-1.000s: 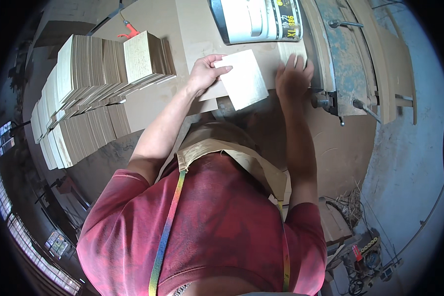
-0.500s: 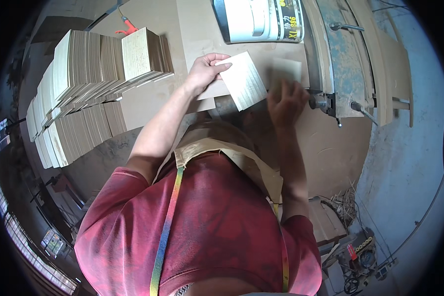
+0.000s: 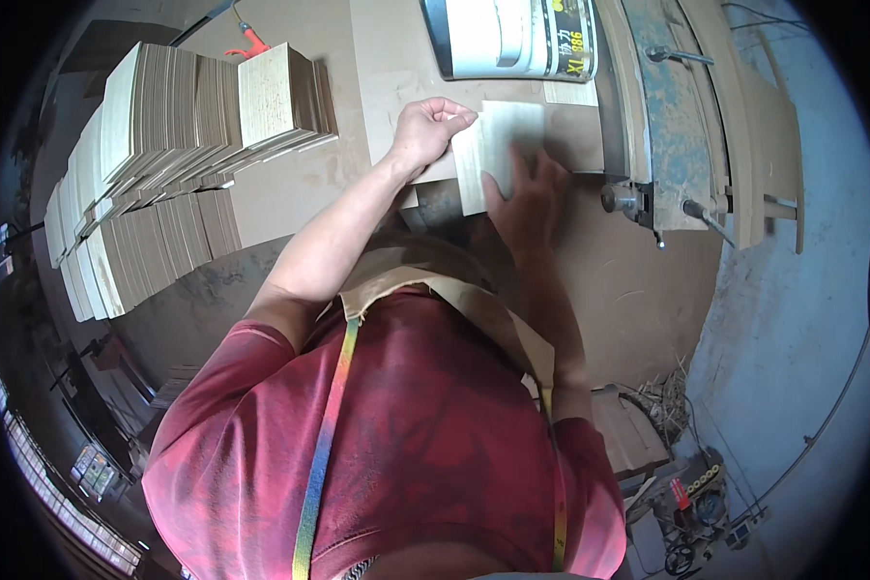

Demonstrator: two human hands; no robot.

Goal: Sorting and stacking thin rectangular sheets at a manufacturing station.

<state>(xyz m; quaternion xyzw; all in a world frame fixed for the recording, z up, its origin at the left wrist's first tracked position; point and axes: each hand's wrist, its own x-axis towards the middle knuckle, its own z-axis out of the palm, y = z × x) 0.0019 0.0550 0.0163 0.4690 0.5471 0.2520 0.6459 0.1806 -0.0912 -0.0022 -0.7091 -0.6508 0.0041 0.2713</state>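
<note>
My left hand (image 3: 428,137) pinches the upper left edge of a pale, thin wooden panel (image 3: 470,179) in front of my apron. Overlapping its right side is a second pale panel (image 3: 512,126), partly in shadow. My right hand (image 3: 530,198) grips this second panel at its lower right, thumb and fingers against it. Motion blurs those fingers somewhat, and the panels' lower right part is hidden behind them. Another pale panel (image 3: 571,93) lies on the bench by the base of a white bucket (image 3: 498,43).
Several stacks of thin panels (image 3: 164,116) stand at the left of the brown bench top (image 3: 290,198). Behind them lies a red-handled tool (image 3: 252,43). Along the right runs a worn blue machine (image 3: 681,126) with protruding metal handles, beside a pale wall (image 3: 802,290).
My right hand has come left with its panel, which now overlaps the left-hand one. The left hand has shifted slightly right, turning its panel more upright. A panel now shows by the bucket.
</note>
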